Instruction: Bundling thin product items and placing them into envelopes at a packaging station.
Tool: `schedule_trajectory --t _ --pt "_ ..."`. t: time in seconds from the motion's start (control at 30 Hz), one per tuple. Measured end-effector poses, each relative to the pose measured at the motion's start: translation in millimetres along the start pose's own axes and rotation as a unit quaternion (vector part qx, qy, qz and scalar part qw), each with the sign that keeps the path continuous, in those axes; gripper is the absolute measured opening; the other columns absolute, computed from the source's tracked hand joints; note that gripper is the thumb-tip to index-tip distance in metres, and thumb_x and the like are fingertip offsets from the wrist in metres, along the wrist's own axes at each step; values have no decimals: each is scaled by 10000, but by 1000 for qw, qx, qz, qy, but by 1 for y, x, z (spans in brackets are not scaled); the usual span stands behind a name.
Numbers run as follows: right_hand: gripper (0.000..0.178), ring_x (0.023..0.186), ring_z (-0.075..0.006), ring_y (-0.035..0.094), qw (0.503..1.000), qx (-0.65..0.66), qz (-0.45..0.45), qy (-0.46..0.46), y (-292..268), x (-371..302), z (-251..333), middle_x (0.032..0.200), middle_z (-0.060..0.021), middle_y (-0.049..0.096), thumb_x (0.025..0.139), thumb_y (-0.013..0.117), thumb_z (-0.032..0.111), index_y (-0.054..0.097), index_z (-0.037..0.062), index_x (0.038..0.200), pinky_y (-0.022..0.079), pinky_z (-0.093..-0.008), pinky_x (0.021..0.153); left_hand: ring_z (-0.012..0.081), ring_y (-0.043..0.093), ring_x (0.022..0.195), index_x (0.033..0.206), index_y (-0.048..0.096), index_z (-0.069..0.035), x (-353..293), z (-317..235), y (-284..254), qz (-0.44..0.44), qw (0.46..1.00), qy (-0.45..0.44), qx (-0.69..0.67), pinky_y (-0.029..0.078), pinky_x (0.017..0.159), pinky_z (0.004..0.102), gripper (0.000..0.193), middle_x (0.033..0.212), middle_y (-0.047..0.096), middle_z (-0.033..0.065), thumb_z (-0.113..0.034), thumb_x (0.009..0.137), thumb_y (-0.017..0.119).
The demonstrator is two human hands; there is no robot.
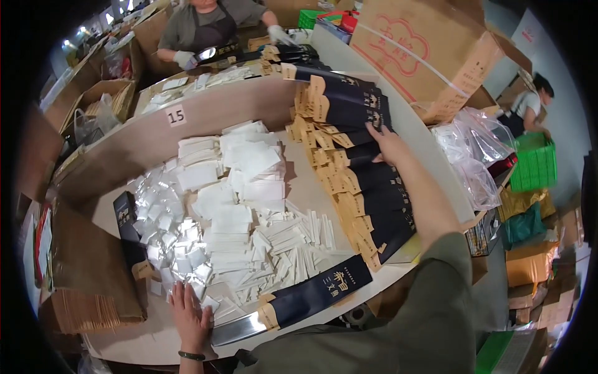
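My left hand [192,316] lies palm down with fingers stretched, at the near edge of a heap of small clear packets [187,249]. My right hand [391,148] reaches to a row of overlapping dark printed sleeves with tan ends [386,199]; its fingers and thumb are apart, touching the sleeves' edge. A single dark sleeve with a tan band [327,292] lies along the near table edge, a shiny silver strip [240,329] extending from its left end. White flat packets [243,162] and thin white paper-wrapped sticks [280,249] are heaped between my hands.
A low wooden partition [218,100] runs along the far side. Beyond it, a gloved co-worker [208,28] handles similar dark sleeves. Cardboard [87,249] stands at left, a large carton [423,50] at far right. Clear plastic bags [470,156] and green crates [534,162] are to the right.
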State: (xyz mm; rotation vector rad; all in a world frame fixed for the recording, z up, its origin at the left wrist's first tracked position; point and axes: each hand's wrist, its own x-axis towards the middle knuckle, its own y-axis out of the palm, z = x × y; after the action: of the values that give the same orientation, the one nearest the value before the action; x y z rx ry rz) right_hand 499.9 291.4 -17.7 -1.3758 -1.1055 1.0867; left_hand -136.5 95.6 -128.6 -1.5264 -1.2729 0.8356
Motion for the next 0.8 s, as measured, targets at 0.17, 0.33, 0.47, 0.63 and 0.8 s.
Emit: schedule_trajectory --t 0.17,0.33,0.47,0.63,0.8 --pt "839 1262 -411 483 964 -92 -154 -196 -53 -69 122 1353 -247 490 730 799 251 373 45 1422 395 -500 1058 428 300 1415 1451 401 -25 -2 -5 -7 -3 1000 -15 -16 180 1188 546 721 1526 327 243 -322 839 640" --pt "437 1273 -353 487 986 79 -2 -149 35 -77 141 1237 -244 565 807 684 231 581 -15 1153 332 -478 1107 413 316 1411 1450 401 -31 5 4 5 -24 999 18 -36 183 1188 533 733 1523 341 226 -312 834 681" --pt "285 1174 -365 537 943 -89 -153 -283 29 -95 173 1169 -249 571 847 649 207 620 1 1041 443 -453 1000 429 316 1408 1454 381 -25 1 -4 2 -45 996 -16 -69 230 1178 504 712 1514 343 238 -234 848 692" --pt "202 965 -375 596 951 147 52 -269 65 -147 230 916 -155 611 823 697 219 624 41 883 499 -437 805 449 343 1386 1447 398 -52 29 -23 33 -106 977 -13 -185 349 1128 454 678 1518 307 266 -126 843 696" --pt "217 872 -375 601 947 210 52 -237 76 -149 230 843 -145 610 786 739 205 632 25 840 491 -444 760 440 410 1331 1395 464 -71 34 -41 -1 -102 971 -46 -209 398 1081 455 599 1481 383 229 -116 843 692"
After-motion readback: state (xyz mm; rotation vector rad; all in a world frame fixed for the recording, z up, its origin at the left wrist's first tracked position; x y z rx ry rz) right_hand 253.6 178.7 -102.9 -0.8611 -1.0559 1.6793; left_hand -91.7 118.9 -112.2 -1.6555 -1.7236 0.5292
